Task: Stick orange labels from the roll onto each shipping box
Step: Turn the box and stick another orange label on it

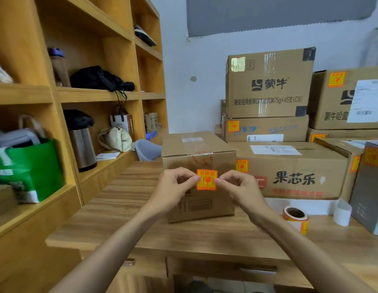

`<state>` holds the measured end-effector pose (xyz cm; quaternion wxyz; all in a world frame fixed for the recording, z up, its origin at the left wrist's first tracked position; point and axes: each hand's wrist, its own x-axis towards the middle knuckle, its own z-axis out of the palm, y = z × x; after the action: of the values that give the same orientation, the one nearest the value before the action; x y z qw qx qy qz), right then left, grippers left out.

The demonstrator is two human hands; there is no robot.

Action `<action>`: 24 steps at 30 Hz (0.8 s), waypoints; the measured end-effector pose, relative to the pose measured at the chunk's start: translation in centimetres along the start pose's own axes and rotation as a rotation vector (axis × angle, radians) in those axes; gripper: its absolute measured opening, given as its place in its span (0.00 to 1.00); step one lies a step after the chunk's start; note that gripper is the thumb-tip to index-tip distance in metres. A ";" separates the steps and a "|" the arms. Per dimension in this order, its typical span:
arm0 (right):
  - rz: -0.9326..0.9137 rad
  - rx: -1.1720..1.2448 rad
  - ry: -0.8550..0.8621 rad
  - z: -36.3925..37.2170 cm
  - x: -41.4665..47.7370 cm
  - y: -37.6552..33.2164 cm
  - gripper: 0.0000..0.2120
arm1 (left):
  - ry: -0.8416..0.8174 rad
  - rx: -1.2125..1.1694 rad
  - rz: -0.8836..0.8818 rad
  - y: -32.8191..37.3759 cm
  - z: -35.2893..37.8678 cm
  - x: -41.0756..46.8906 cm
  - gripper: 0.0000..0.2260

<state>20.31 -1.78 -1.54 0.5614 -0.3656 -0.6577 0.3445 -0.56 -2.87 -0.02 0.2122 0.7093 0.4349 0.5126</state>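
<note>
Orange label (206, 179) goes onto the centre cardboard box (196, 149).
The left hand (175, 187) and right hand (239, 187) pinch its edges; seemingly unstuck, it needs pressing flat.

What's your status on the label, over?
Left hand, right hand pinch square orange label. Held before small brown cardboard box. Orange label roll aside, nothing blocking.
</note>
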 end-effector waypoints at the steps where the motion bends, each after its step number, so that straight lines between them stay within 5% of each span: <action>1: -0.002 -0.006 -0.014 0.7 0.3 -0.1 0.06 | 0.015 0.016 0.003 -0.2 -0.8 -0.1 0.05; 14: -0.140 -0.460 0.094 7.2 3.8 -0.3 0.07 | 0.279 0.387 -0.081 -1.7 -4.6 0.0 0.08; 24: -0.168 -0.549 0.137 8.4 4.2 -0.7 0.07 | 0.353 0.653 -0.124 -1.7 -4.1 0.9 0.10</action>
<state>11.53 1.11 0.03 0.5113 -0.4704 -0.7148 0.0803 -4.94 -1.84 0.75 -0.0728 0.6128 0.6473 0.4474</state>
